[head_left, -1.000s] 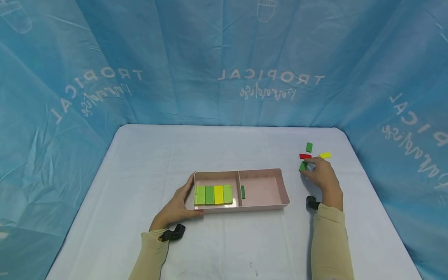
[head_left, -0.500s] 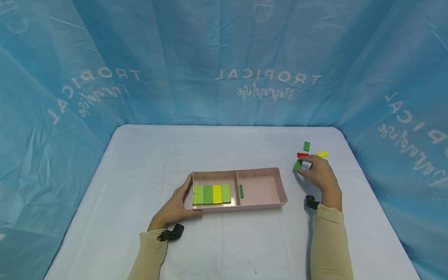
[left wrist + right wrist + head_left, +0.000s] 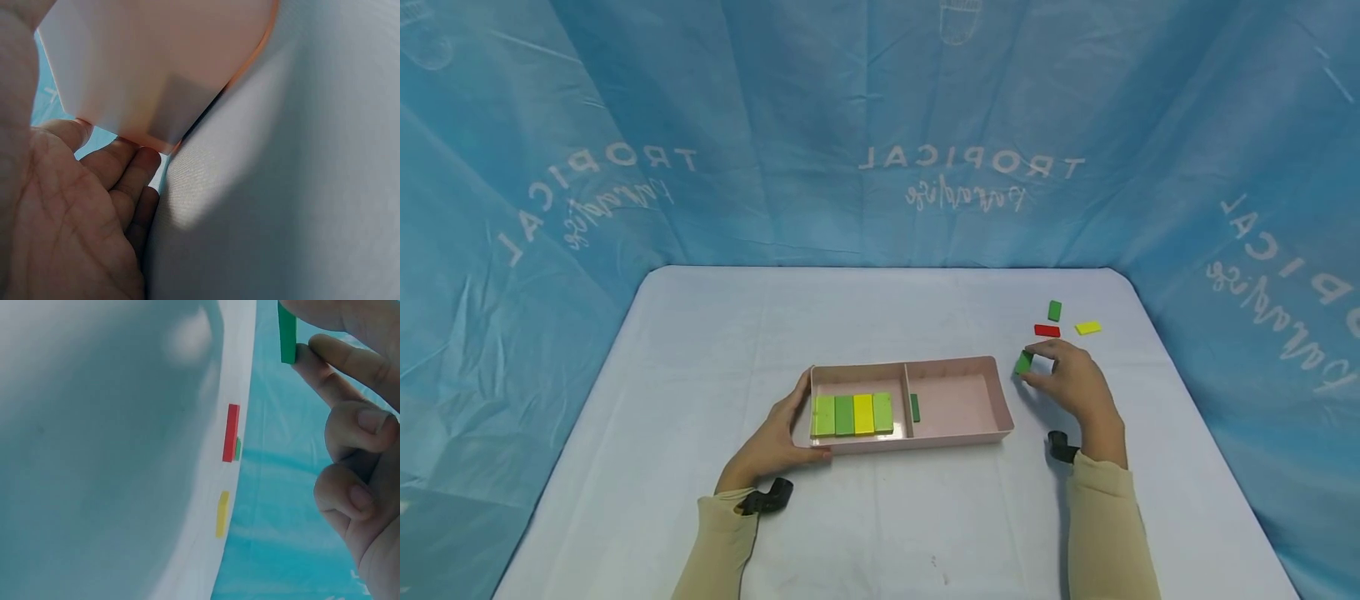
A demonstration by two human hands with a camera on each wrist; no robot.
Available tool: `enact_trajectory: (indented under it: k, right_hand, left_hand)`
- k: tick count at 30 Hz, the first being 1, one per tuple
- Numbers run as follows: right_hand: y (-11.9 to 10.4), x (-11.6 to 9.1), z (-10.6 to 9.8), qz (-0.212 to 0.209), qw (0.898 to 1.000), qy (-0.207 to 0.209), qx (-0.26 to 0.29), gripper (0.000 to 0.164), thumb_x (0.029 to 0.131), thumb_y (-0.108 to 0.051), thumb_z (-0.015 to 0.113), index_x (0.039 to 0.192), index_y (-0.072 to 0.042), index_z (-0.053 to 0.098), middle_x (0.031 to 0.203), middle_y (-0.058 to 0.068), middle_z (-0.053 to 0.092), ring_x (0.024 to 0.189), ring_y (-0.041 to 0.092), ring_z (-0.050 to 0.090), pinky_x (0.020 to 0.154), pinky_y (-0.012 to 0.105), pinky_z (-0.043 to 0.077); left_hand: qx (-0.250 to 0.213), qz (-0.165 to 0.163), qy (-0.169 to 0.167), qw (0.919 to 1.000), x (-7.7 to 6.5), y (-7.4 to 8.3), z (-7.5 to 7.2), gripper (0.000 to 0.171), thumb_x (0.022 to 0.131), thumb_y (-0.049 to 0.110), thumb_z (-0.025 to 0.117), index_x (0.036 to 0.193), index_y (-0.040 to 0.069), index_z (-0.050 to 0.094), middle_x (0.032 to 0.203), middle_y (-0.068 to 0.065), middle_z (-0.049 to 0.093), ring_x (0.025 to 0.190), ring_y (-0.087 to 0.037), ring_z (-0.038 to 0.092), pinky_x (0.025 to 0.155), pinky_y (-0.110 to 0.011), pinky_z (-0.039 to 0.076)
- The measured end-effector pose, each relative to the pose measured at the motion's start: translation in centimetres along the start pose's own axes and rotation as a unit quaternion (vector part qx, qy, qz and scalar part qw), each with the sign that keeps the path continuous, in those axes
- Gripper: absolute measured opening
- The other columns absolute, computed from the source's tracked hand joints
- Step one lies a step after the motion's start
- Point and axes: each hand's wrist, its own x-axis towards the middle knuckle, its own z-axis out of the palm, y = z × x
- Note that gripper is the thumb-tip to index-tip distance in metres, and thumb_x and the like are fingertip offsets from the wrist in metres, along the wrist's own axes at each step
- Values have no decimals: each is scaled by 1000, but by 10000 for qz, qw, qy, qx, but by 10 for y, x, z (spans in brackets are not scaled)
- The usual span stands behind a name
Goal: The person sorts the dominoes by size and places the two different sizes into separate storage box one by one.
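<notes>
My left hand grips the left end of a two-compartment pink box, thumb along the front wall. In the left wrist view, its fingers touch the lower edge of the box wall. My right hand pinches a green block between thumb and fingertips, over the table just right of the box. The right wrist view shows that block edge-on, with its upper part cut off. Light green, green and yellow blocks lie in a row in the left compartment.
One dark green block stands against the divider in the right compartment. Beyond my right hand lie a red block, a green block and a yellow block on the white table. Blue curtains surround the table.
My right hand has carried the green block left and slightly nearer, away from the loose blocks towards the box. The left hand keeps its hold on the box.
</notes>
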Motion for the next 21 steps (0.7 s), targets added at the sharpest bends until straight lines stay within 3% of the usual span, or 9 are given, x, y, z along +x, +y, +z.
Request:
enact_trajectory:
  k: [8, 21]
  right_hand:
    - [-3, -5, 4, -94, 9999, 30, -37, 48, 86, -22, 81, 130, -8, 67, 140, 19, 57, 104, 40, 60, 87, 55, 57]
    - [-15, -12, -3, -528, 9964, 597, -290, 44, 82, -19, 84, 123, -7, 72, 133, 21, 62, 98, 40, 64, 84, 57, 57]
  left_hand:
    - [74, 5, 12, 10000, 0, 0, 0, 136, 67, 40, 95, 164, 20, 2, 169, -6, 11, 154, -35, 11, 121, -64, 12]
    - [64, 30, 13, 10000, -1, 1, 0, 136, 67, 37, 95, 164, 20, 1, 169, -8, 12, 154, -36, 11, 121, -64, 12]
